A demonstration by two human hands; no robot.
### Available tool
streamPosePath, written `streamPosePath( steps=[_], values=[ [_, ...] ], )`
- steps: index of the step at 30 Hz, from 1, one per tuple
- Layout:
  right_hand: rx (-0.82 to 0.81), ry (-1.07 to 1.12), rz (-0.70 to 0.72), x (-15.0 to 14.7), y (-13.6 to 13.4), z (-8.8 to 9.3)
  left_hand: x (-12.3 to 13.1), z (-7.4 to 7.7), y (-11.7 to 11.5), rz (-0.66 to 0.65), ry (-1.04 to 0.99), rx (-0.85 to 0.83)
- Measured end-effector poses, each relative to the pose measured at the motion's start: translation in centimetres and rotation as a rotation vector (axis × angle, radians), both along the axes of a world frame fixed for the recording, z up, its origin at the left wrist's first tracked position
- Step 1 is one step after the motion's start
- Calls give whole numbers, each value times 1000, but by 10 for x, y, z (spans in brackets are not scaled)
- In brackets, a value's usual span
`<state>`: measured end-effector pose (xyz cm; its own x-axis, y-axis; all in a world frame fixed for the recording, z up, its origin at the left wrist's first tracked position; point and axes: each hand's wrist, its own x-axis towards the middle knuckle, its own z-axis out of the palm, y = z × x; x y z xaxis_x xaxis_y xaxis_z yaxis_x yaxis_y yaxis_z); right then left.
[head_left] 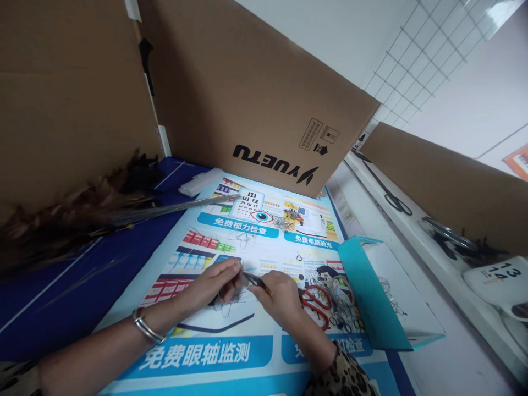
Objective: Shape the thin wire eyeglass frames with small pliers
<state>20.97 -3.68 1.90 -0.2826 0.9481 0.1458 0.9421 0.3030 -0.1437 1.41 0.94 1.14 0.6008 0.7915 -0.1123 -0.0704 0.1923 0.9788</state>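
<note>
My left hand (pixel 223 279), a bracelet at its wrist, is closed in a pinch on a thin wire piece (pixel 226 308), whose fine loops hang below the fingers. My right hand (pixel 281 297) grips a pair of small pointed metal pliers (pixel 253 279), its tips reaching the left fingertips. The palm hides most of the handles. Red-handled scissors (pixel 317 302) lie just right of my right hand, beside a tangle of small wire loops (pixel 346 316). Under both hands is a printed poster sheet (pixel 223 360).
An open teal box (pixel 371 308) with wire pieces inside stands at the right. Dark brown feathers (pixel 82 209) and a bundle of long thin wires (pixel 173 207) lie left. Tall cardboard (pixel 198 82) closes off the back. Black scissors (pixel 396 201) rest on the right ledge.
</note>
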Motion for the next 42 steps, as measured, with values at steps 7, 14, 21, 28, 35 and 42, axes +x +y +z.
streamPosePath(
  steps=[7,14,21,28,35,42],
  values=[
    [25,-18,15,-1,-1,2,1,4,-1,-4,9,-21],
    [32,-20,23,-3,-2,2,1,8,-1,-3,9,-16],
    [31,-16,35,-2,-3,4,0,4,-1,6,17,-10],
    [38,-24,30,-3,-4,5,0,1,-1,1,24,5],
    [43,-30,33,-4,-4,5,0,1,-1,7,9,3],
    [38,-33,40,-4,-4,5,1,-3,-1,20,36,9]
  ],
)
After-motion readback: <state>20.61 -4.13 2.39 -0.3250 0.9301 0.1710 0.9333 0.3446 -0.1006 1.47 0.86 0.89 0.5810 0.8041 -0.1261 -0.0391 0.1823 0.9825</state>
